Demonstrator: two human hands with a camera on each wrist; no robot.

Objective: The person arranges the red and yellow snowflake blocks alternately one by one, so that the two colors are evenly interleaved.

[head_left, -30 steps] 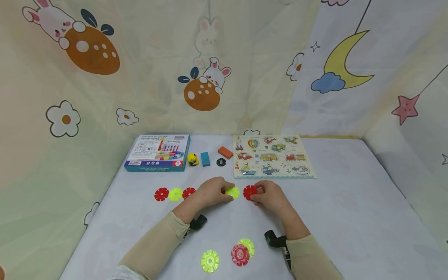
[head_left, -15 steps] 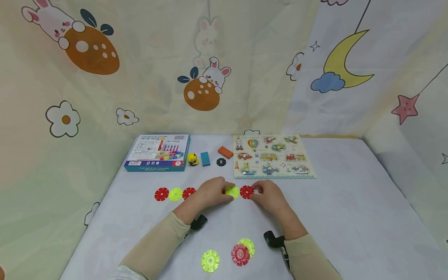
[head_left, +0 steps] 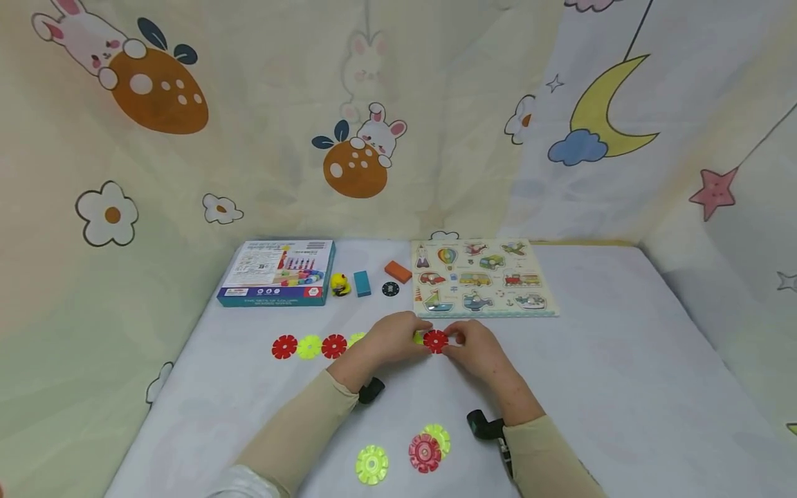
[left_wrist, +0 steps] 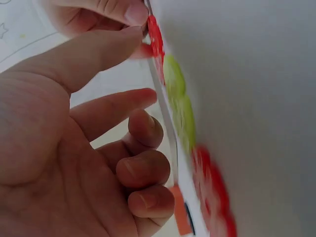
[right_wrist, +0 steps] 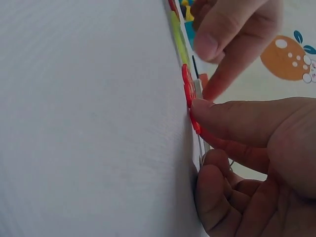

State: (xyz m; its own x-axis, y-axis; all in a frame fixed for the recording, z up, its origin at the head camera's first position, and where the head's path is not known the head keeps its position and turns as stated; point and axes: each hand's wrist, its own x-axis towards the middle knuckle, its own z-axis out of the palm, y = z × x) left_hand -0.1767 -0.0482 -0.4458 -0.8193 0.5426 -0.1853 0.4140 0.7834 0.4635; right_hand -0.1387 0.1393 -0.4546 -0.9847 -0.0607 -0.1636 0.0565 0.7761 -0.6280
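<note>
My right hand point(head_left: 479, 348) pinches a red snowflake disc point(head_left: 436, 341), flat and petal-edged, between thumb and forefinger at its right edge. On the disc's other side, my left hand point(head_left: 394, 339) has thumb and forefinger spread apart, the tips near the disc's left edge. A yellow-green snowflake disc point(left_wrist: 180, 101) lies directly beside the red one, mostly covered by the left hand in the head view. Leftward the row continues with a red disc point(head_left: 334, 346), a yellow-green disc point(head_left: 309, 346) and another red disc point(head_left: 284, 346). The left hand hides its middle.
Nearer the body lie a loose yellow-green disc point(head_left: 371, 465) and a reddish disc point(head_left: 425, 453) overlapping another yellow-green one. Along the back stand a box point(head_left: 274, 273), a yellow duck point(head_left: 340, 284), a blue block point(head_left: 362, 283), an orange block point(head_left: 398, 271), a black chip point(head_left: 390, 289) and a picture puzzle board point(head_left: 486, 279).
The right hand has brought the red disc leftward up to the yellow-green one. My left hand has let go of that yellow-green disc and shifted right, toward the red disc.
</note>
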